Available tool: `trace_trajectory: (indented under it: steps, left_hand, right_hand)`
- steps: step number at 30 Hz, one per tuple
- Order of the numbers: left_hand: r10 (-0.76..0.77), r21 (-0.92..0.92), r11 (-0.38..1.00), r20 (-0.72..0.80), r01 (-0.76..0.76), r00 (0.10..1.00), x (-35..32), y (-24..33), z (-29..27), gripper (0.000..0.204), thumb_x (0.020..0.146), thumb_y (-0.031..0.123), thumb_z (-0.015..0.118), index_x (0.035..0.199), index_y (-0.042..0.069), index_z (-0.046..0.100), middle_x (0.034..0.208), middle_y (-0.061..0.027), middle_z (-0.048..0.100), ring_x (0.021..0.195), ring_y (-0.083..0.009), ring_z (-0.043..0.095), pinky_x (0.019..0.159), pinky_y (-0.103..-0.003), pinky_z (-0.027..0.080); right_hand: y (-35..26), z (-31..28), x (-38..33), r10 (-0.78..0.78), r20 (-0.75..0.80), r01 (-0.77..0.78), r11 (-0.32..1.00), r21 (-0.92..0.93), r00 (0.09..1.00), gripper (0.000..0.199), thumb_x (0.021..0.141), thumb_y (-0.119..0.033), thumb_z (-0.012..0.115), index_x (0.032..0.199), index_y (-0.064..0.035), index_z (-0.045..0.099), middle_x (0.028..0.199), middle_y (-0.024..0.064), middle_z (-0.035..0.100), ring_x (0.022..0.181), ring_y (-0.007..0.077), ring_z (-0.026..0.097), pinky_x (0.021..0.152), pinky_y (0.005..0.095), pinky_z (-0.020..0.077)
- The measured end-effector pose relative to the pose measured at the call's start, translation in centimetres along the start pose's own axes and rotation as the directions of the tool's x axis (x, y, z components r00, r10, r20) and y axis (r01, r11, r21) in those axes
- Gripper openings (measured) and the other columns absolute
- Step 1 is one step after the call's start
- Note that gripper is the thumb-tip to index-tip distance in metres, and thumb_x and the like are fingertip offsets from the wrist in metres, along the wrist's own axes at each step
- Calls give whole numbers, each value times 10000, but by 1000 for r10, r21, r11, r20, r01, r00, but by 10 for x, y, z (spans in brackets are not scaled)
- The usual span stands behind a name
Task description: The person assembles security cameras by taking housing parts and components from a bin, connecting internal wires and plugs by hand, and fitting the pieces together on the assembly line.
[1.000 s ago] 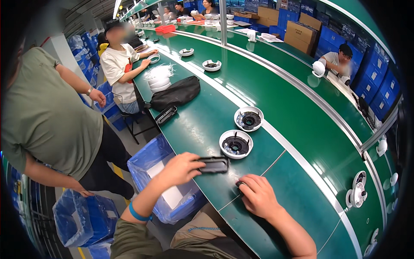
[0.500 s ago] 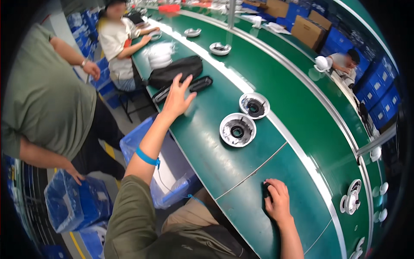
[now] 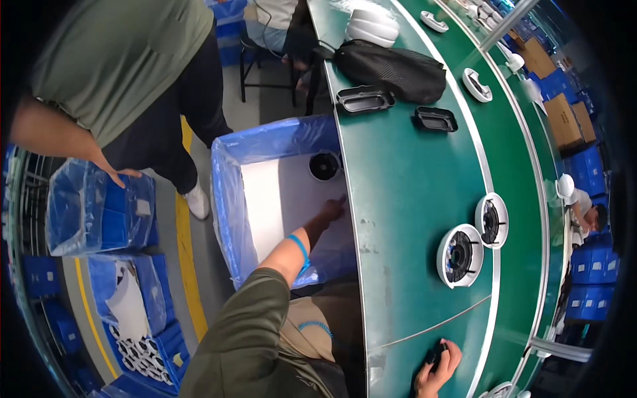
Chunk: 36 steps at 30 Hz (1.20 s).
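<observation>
My right hand grips a small black piece at the table; a black bag, two trays and two white bowls holding black rings sit beyond. My left hand (grip too dark to tell) is inside the blue bin, near a round black part.

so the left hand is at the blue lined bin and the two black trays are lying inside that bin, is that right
Not quite: the head view shows the two black trays on the green table, near the black bag. The left hand is indeed at the blue lined bin.
</observation>
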State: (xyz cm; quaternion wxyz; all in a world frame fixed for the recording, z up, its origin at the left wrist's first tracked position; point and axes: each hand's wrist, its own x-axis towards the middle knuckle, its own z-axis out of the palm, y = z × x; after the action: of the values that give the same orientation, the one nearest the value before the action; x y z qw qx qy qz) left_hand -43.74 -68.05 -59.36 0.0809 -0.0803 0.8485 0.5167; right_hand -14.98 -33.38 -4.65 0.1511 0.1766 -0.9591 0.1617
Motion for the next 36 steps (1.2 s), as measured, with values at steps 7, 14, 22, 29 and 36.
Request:
trace_trajectory:
  steps: [7, 14, 22, 29, 36]
  left_hand:
    - [-353, -510, 832, -186, 218, 917, 34, 115, 15, 485, 935, 343, 680, 1253, -23, 659, 1145, -194, 732, 1060, -238, 693, 889, -406, 542]
    - [-364, -399, 869, -112, 294, 925, 16, 164, -39, 483, 934, 336, 687, 1249, -30, 657, 1138, -187, 732, 1049, -234, 692, 880, -400, 541]
    - [-331, -289, 907, -42, 306, 943, -49, 175, -63, 482, 932, 328, 695, 1244, -38, 654, 1131, -180, 732, 1037, -230, 692, 869, -393, 541]
    - [-369, -140, 925, -106, 354, 923, -159, 203, -155, 480, 931, 321, 703, 1239, -45, 652, 1124, -173, 733, 1026, -227, 691, 860, -388, 541]
    - [-58, -408, 901, -446, -145, 893, -350, 399, -276, 310, 1008, 258, 643, 1150, -18, 659, 1015, -78, 712, 881, -142, 660, 780, -323, 523]
  right_hand:
    - [7, 25, 40, -9, 133, 29, 988, -151, 991, 310, 896, -37, 615, 1205, -14, 601, 1163, 210, 661, 1008, 404, 619, 902, 495, 491]
    - [28, 21, 55, -10, 69, 11, 1000, -11, 998, 297, 807, -25, 606, 1100, 20, 589, 1122, 221, 637, 986, 404, 599, 887, 486, 484]
    - [45, -39, 35, 6, 32, -7, 1000, 22, 999, 325, 627, -10, 602, 950, 13, 619, 1098, 183, 629, 972, 390, 594, 884, 480, 486]
    - [47, -104, 0, -38, -26, 40, 995, 93, 999, 348, 629, 33, 624, 975, 6, 613, 1113, 172, 627, 1005, 388, 602, 894, 472, 485]
    - [66, -175, -50, -2, -50, 7, 995, 103, 999, 339, 671, 32, 671, 1004, -15, 635, 1115, 156, 615, 1052, 376, 594, 895, 457, 483]
